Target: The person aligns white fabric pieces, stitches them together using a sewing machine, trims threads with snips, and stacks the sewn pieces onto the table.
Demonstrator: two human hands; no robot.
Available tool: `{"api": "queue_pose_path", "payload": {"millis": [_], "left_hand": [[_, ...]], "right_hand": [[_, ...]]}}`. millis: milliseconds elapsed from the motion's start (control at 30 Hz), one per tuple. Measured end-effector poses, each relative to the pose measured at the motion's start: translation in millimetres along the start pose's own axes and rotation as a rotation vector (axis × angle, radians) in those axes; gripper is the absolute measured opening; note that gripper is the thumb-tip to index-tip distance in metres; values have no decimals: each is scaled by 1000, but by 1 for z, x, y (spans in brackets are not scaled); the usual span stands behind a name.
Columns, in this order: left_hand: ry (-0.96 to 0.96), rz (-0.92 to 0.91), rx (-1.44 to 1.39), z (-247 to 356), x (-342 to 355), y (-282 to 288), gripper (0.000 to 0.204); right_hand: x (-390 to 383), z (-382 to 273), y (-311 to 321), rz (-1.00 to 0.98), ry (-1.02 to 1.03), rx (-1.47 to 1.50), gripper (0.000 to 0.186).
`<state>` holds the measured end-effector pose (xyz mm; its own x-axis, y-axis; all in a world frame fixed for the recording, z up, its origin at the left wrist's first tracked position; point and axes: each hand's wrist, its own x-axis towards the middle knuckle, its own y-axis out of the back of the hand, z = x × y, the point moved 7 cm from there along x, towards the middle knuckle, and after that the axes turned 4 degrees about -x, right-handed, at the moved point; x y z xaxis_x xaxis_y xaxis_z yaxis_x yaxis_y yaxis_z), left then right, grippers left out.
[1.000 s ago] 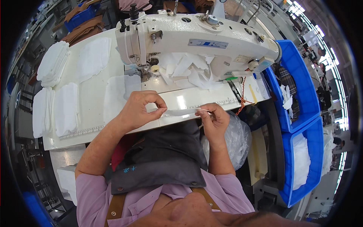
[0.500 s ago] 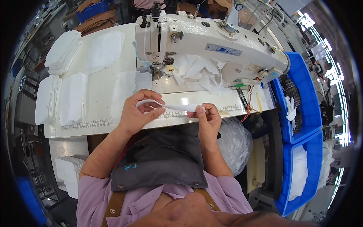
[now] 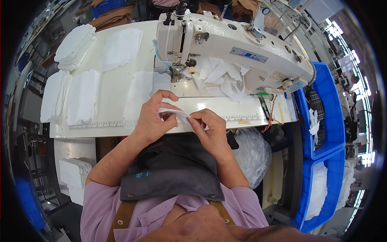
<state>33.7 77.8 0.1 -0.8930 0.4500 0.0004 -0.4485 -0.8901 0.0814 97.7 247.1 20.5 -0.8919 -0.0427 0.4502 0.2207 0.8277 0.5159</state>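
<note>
Sewing machine (image 3: 225, 44) stands beyond hands; white scraps (image 3: 219, 74) heaped under its arm. White stacks (image 3: 74, 46) on table (image 3: 115, 94), leftward. Upper blue bin (image 3: 332, 111): plaid cloth (image 3: 316, 101), small white pieces (image 3: 313, 122). Lower blue bin (image 3: 335, 181): white sheets (image 3: 317, 191). White strip (image 3: 177, 113) over table's front edge, held in left hand's (image 3: 151, 119) fingers, pinched by right hand (image 3: 211, 131).

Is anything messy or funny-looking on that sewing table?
Yes: the white scraps beneath the sewing machine's arm lie in a jumbled heap, which looks messy compared with the tidier white stacks at the table's left.
</note>
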Motion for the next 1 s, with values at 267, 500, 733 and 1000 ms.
{"api": "queue_pose_path", "payload": {"millis": [267,500,733,1000], "left_hand": [[52,25,-210,-29,1,3,11],[10,5,-198,-31,0,4,9],[68,-45,-258,-34,-1,2,7],[137,-9,-205,-35,-2,4,6]], "right_hand": [[-9,15,-2,117,-106,173,8],[-7,27,-6,19,-209,331,11],[-9,32,-15,-55,-317,468,10],[0,2,7,92,33,7,4]]}}
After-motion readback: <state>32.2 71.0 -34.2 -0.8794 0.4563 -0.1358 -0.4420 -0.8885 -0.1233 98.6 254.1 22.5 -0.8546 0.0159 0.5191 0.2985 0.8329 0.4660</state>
